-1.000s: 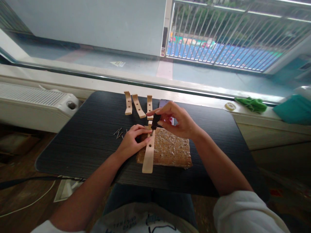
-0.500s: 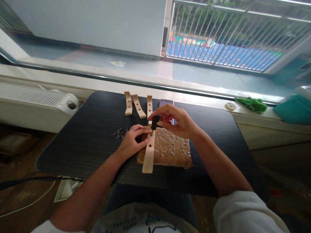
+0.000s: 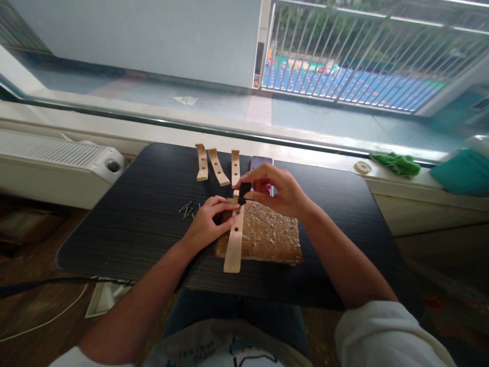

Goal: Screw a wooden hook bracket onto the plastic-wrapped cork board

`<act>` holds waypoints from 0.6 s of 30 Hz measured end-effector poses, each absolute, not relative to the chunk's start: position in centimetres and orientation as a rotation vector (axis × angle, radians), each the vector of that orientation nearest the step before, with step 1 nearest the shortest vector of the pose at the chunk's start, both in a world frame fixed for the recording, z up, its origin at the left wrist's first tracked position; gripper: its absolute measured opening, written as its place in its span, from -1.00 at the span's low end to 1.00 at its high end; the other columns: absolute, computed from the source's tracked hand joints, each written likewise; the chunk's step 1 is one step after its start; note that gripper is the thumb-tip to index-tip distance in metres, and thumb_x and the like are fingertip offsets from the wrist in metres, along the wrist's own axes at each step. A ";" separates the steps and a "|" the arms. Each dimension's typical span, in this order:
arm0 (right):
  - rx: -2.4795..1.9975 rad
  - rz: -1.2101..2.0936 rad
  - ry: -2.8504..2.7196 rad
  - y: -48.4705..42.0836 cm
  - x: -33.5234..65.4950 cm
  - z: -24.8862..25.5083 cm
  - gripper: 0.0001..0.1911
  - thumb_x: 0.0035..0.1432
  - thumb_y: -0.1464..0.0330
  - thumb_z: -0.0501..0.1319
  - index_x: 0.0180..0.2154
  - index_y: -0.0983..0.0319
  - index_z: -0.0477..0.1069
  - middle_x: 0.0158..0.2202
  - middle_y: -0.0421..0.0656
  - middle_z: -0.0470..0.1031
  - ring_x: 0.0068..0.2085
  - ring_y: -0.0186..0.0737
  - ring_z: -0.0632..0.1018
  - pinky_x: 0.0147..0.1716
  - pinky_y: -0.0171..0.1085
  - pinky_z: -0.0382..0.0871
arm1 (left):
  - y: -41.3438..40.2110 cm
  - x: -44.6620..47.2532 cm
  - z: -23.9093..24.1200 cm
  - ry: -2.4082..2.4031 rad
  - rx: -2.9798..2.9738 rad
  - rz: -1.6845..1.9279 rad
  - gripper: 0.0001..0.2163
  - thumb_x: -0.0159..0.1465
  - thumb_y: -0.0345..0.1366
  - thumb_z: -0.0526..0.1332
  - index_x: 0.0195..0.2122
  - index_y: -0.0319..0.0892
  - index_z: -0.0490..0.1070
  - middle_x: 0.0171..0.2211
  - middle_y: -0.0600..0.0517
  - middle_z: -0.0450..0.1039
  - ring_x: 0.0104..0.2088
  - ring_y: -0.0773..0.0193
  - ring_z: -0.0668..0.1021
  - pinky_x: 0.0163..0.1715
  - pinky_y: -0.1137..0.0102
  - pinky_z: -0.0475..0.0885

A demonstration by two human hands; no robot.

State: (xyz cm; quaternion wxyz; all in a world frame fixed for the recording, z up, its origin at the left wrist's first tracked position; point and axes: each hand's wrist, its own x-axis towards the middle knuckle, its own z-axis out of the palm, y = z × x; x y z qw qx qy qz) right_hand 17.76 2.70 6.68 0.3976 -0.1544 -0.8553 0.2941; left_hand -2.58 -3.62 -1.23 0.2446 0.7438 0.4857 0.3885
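Observation:
A pale wooden slat (image 3: pixel 234 243) with a hole lies lengthwise across a brown perforated board (image 3: pixel 267 237) on the black table (image 3: pixel 133 219). My left hand (image 3: pixel 208 221) presses on the slat's far part, fingers curled against it. My right hand (image 3: pixel 275 189) pinches a small black-handled screwdriver (image 3: pixel 243 192), held upright with its tip on the slat's far end beside my left fingertips.
Three more wooden slats (image 3: pixel 216 166) lie in a row at the table's far side, with a phone (image 3: pixel 262 163) beside them. Several loose screws (image 3: pixel 187 209) lie left of my left hand. A radiator (image 3: pixel 57 158) stands left; a green cloth (image 3: pixel 395 164) rests on the sill.
My right hand has sunk a little and turned slightly on the screwdriver. The left hand and the slat have stayed put.

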 end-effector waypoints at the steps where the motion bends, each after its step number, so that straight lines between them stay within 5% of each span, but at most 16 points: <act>1: -0.387 0.732 -2.162 2.7 17.7 6.7 -0.80 0.16 0.39 0.26 -0.15 0.25 0.38 -0.51 -0.32 0.36 -0.54 -0.53 0.32 -0.54 -0.44 0.22 | -3.6 -2.6 -1.2 1.328 2.029 1.055 -0.80 0.19 -0.26 0.25 -0.18 -0.14 0.54 -0.22 0.00 0.42 -0.15 0.18 0.49 -0.04 0.23 0.42; 18: -0.489 0.458 -2.094 2.6 17.3 5.9 -0.76 0.09 0.31 0.33 -0.21 0.19 0.34 -0.51 -0.34 0.29 -0.54 -0.49 0.31 -0.55 -0.39 0.23 | -3.6 -2.6 -1.2 1.321 2.020 1.038 -0.79 0.20 -0.26 0.25 -0.16 -0.14 0.54 -0.21 -0.02 0.43 -0.14 0.16 0.49 -0.06 0.21 0.42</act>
